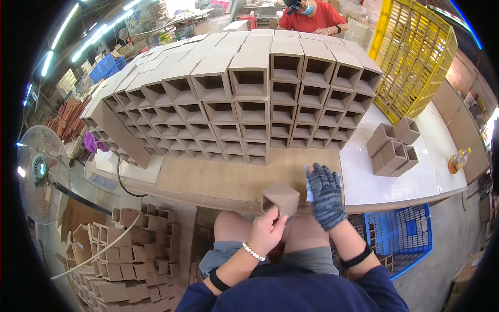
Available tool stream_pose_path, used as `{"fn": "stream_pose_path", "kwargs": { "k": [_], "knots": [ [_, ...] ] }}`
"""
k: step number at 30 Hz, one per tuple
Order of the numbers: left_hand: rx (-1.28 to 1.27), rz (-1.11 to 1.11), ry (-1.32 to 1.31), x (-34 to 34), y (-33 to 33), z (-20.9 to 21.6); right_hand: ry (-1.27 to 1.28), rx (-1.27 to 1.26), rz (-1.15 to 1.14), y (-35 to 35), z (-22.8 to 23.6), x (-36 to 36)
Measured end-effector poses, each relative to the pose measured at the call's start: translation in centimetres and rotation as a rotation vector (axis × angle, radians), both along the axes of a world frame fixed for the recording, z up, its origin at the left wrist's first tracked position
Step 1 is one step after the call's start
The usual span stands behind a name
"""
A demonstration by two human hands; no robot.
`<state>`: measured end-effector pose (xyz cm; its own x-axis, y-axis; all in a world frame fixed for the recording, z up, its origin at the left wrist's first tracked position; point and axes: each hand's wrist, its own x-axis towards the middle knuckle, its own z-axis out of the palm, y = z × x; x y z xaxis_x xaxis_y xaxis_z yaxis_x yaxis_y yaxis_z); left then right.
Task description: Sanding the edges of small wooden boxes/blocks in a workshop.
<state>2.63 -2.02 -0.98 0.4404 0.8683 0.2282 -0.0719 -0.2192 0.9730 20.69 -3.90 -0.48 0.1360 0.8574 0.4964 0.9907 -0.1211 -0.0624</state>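
My bare left hand (268, 230), with a bead bracelet at the wrist, grips a small brown open-ended box (284, 198) by its near edge. The box is tilted, just over the table's front edge. My right hand (326, 193) wears a dark grey knitted glove and is to the right of the box, apart from it. Under its fingers is a thin blue-and-white piece (310, 186), mostly covered by the glove; its kind I cannot make out. Beyond both hands rises a large stack of similar boxes (218, 106), open ends toward me.
Several loose boxes (387, 151) and a bottle of amber liquid (459, 160) stand on the table's right side. A yellow crate (410, 62) is behind them. Below are a blue crate (416, 234) and piled boxes (122, 255). A fan (40, 164) stands left; a person in red (317, 20) works opposite.
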Motion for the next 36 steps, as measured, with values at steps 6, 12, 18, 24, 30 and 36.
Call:
{"fn": "stream_pose_path", "kwargs": {
  "k": [6, 12, 18, 24, 30, 36],
  "knots": [
    [0.551, 0.134, 0.27, -0.6, 0.7, -0.1, 0.276, -0.105, 0.444, -0.7, 2.3, -4.2],
    [0.605, 0.178, 0.262, -0.6, 0.8, -0.3, 0.191, 0.134, 0.257, -1.0, 1.8, -2.1],
    [0.674, 0.166, 0.29, -0.6, 0.3, 0.5, 0.11, -0.101, 0.295, -0.7, -0.1, -1.8],
    [0.537, 0.149, 0.314, -0.8, 0.4, 0.3, 0.221, 0.044, 0.27, -1.1, 3.1, -4.1],
    [0.092, 0.087, 0.073, -0.1, -0.5, -0.7, -0.1, -0.132, 0.022, -0.2, -0.5, -0.3],
    [0.298, 0.161, 0.121, -0.3, -0.2, -0.4, -0.007, -0.174, 0.405, -1.8, 4.1, -5.8]
  ]
}}
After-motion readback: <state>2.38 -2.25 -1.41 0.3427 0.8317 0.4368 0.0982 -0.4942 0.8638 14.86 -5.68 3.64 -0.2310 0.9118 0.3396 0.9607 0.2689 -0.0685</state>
